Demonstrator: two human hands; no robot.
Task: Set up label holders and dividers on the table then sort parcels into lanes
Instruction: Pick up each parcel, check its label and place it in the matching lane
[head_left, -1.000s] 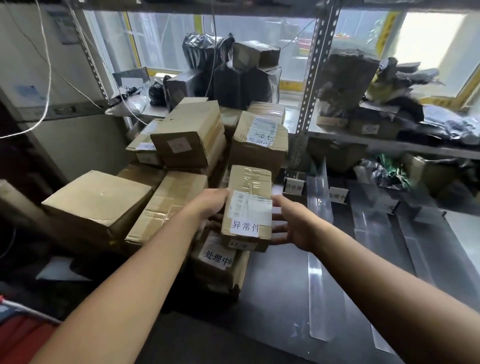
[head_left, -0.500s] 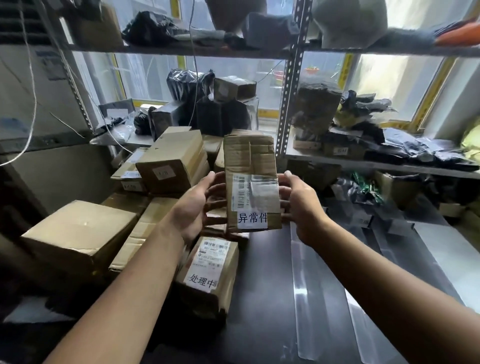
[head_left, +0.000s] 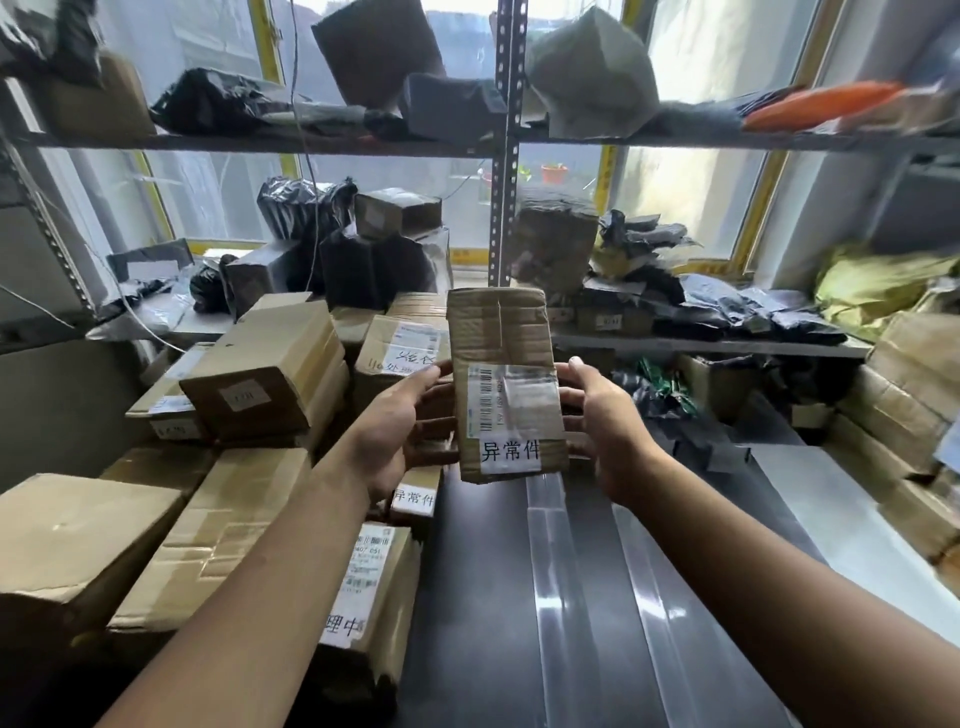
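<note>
Both arms reach forward, the left hand (head_left: 400, 431) and right hand (head_left: 605, 431) gripping the side edges of a small brown cardboard parcel (head_left: 501, 332), fingers curled behind it. The parcel is held upright above the dark table (head_left: 467, 597), just right of stacked brown cartons (head_left: 265, 369).

Bare left hand (head_left: 387, 436) and right hand (head_left: 610, 434), bare forearms (head_left: 260, 571).

left hand (head_left: 392, 441) 1 | right hand (head_left: 610, 436) 1 | held parcel (head_left: 506, 384) 1 | clear dividers (head_left: 558, 571) 2
</note>
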